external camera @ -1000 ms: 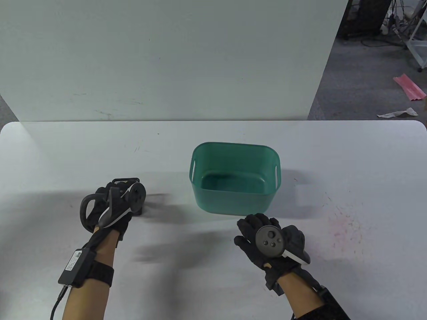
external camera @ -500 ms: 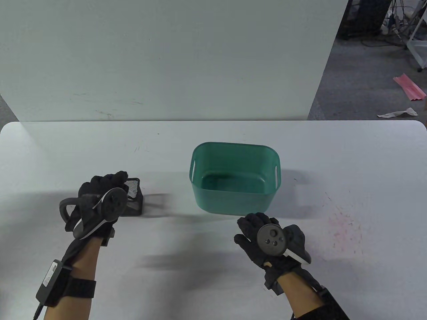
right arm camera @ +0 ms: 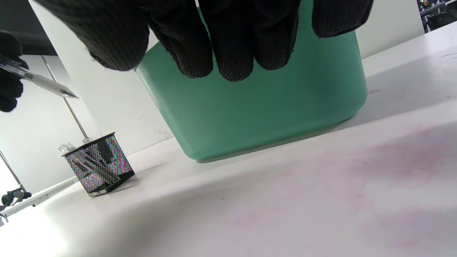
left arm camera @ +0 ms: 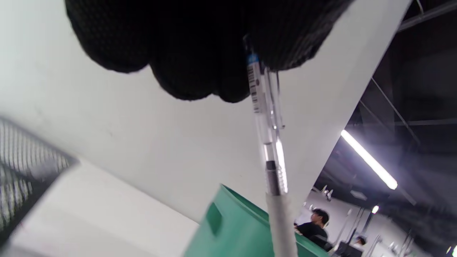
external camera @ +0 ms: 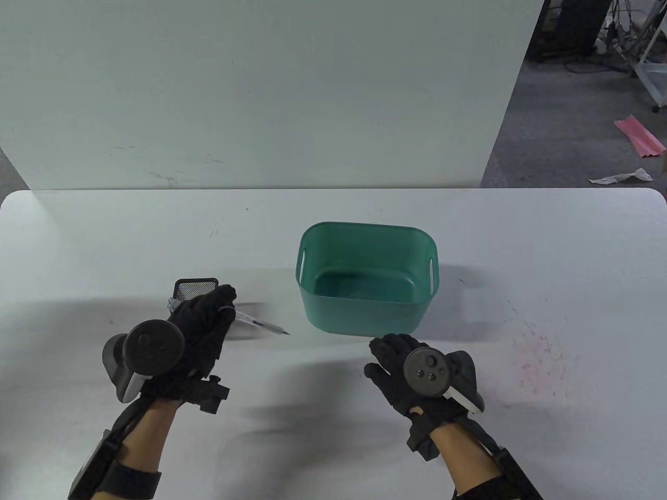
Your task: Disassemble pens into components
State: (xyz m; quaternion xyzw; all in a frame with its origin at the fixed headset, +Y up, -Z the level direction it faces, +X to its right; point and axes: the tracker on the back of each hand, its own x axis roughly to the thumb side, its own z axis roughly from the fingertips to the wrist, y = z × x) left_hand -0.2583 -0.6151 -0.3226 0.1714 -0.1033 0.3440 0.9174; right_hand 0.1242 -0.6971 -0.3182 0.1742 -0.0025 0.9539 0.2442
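Our left hand (external camera: 200,325) is gripping a pen (external camera: 258,324) — tip pointing toward our right hand (external camera: 411,375), resting relaxed before the green bin (external camera: 365,312); mesh holder (external camera: 195,286) sitting beyond the left hand on the white surface (external camera: 547,250).

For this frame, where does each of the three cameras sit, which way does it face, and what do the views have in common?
Table view: above, looking down at the white table; the left hand grips a pen, and the right hand rests near the green bin.
Left wrist view: low, tilted upward past the left hand's fingers along the pen.
Right wrist view: near the table surface, facing the bin under the right hand's fingers.
Shared: all three show the pen, the bin and the mesh pen holder.
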